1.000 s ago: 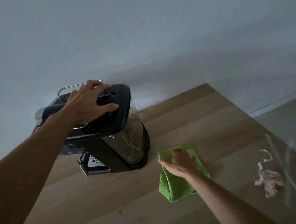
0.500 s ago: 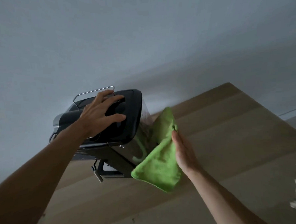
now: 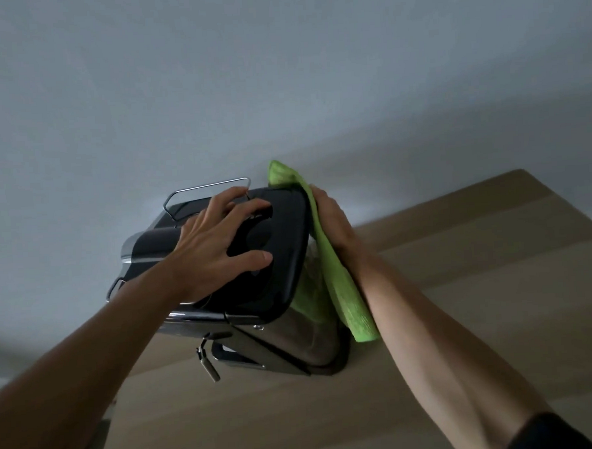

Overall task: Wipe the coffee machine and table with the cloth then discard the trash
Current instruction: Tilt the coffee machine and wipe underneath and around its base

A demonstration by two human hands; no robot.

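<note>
Left arm: bare forearm enters from the lower left and reaches up and forward over the machine.
Left grip [image 3: 217, 249]: released. Palm down, fingers spread and laid on the black top of the coffee machine [image 3: 286, 259]. The thumb stretches out toward the lid's right edge.
Right arm: forearm enters from the lower right with the wrist straight. A dark cuff [image 3: 552, 434] shows at the frame edge.
Right grip [image 3: 332, 222]: not clenched. Fingers straight and together, palm turned left, pressing the cloth [image 3: 339, 284] flat against the machine's right flank near the top edge.
Cloth: green and folded, sandwiched between the right palm and the machine's side. Its upper corner pokes up above the lid and its lower end hangs below the wrist.
Coffee machine: stands on the bench [image 3: 479, 283], close to the wall [image 3: 279, 70]. Black lid over a shiny metal body. A wire rail [image 3: 203, 187] runs along the far top edge, and a metal handle [image 3: 207, 366] juts out low at the front.
Bench: light wood in broad bands.
Markings: view too dim to read any on the machine.
</note>
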